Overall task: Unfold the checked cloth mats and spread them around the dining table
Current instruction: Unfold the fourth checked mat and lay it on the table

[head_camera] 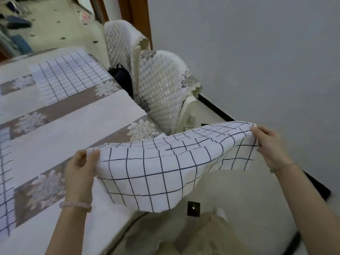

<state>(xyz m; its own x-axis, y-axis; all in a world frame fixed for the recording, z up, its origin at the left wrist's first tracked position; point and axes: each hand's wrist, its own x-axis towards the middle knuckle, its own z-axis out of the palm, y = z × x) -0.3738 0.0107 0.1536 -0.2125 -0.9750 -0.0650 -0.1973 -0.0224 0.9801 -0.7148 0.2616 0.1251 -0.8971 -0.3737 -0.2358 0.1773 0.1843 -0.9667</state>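
Left hand (81, 168): pinches the near-left corner of a checked mat between thumb and fingers, just above the near edge of the table; a pink bead bracelet (75, 205) sits on the wrist.
Right hand (268, 142): grips the opposite corner of the same mat, out to the right, off the table and over the floor; a thin band circles the wrist.
Held mat (156, 166): white with dark grid lines, opened out and stretched between both hands, sagging in the middle, its lower edge hanging past the table's near-right corner.
Far mat (70, 74): lies flat and unfolded on the far part of the table, by the right edge.
Left mat (4, 181): lies flat at the left edge of view, only partly seen.
Table (77, 126): covered with a pale cloth with brownish floral bands.
Chairs (160, 92): two with quilted cream covers, along the table's right side, beyond the held mat.
Dark bag (120, 76): rests on the seat of the farther chair.
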